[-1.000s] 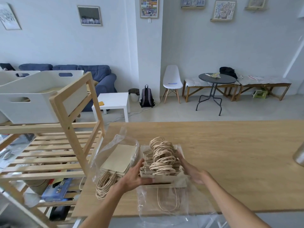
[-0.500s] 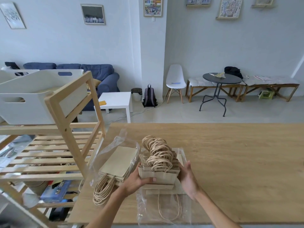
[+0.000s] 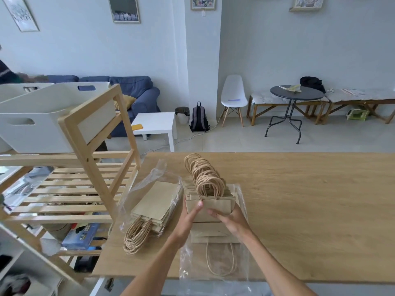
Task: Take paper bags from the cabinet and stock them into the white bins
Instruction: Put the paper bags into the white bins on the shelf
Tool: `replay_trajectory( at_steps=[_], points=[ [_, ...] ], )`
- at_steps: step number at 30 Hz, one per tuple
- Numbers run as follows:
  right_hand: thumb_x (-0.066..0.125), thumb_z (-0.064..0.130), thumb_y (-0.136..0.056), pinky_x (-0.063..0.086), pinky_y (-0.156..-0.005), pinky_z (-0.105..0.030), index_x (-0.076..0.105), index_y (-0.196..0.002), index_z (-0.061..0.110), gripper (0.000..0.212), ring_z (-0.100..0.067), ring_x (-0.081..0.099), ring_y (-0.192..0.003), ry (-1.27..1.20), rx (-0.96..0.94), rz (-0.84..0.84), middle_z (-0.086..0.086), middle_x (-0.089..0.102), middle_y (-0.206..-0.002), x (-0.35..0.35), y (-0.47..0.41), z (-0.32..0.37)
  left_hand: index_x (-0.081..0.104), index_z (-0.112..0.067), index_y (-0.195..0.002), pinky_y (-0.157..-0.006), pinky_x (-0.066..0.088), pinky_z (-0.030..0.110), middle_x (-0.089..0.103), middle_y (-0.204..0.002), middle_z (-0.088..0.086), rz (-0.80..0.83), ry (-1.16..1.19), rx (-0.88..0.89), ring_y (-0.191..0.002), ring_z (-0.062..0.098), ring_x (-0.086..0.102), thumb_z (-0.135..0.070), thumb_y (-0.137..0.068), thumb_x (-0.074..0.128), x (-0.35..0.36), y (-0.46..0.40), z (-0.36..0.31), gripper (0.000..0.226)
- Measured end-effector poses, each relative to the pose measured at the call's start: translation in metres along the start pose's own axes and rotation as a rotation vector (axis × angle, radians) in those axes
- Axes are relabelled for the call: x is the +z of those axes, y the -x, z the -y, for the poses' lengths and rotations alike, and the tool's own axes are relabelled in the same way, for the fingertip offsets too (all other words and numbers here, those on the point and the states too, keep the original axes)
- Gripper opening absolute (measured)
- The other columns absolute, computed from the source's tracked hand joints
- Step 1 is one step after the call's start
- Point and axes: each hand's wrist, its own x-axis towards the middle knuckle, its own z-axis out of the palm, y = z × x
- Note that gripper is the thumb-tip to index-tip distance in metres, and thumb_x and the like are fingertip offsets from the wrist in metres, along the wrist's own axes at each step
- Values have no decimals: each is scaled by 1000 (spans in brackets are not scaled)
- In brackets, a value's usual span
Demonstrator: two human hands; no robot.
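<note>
A stack of brown paper bags [image 3: 215,207] stands on edge above the wooden table [image 3: 299,210], its twine handles looping upward. My left hand [image 3: 188,223] grips its left side with the thumb on the front. My right hand [image 3: 232,221] holds the right side, fingers across the front face. More flat bags [image 3: 213,233] lie under it on clear plastic wrap. A second bundle of bags [image 3: 154,207] lies in an open plastic sleeve to the left. Two white bins [image 3: 38,124] sit on top of the wooden rack at the far left.
The slatted wooden rack [image 3: 85,167] stands against the table's left edge, with clutter on its lower shelves. Beyond the table are a blue sofa [image 3: 128,88], a white side table [image 3: 156,124], a backpack, a white chair and a round dark table [image 3: 296,95].
Both hands have raised the stack of bags off the pile and turned it more upright. My right fingers have come round onto its front face.
</note>
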Motion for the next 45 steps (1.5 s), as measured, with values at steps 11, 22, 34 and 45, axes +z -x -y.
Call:
replay_trajectory(
  at_steps=[11,22,34,45],
  points=[
    [90,18,-56,50,-82,-6,40,-129,41,91,15,64,-103,-53,-110,10,37,69,-107,-6,9,5,11,-50,-146,-121,16,40,16,-163,-12,-139,-122,199,-149,8,19,-77,-60,74,10,13,-6,111],
    [93,-4,-61,56,-83,-21,59,-119,25,74,-7,72,-103,-29,-129,1,5,77,-108,-7,-23,-21,22,-44,-146,-117,32,43,46,-147,-11,-160,-69,134,-133,-4,45,-74,-61,77,7,-6,15,105],
    [98,22,-61,58,-88,-27,48,-140,14,94,-17,69,-114,-91,15,-130,-5,71,-123,5,-33,-63,28,-44,-134,-108,38,34,54,-120,-26,-286,-4,114,-107,-22,52,-72,-56,74,20,-21,20,94],
    [98,52,-46,59,-81,-33,55,-126,21,96,-16,74,-100,-184,-58,-212,4,77,-106,-1,-18,-9,32,-35,-131,-79,39,-5,54,-115,-27,-364,-43,257,-99,-23,51,-41,-82,77,30,-1,-32,66]
  ],
)
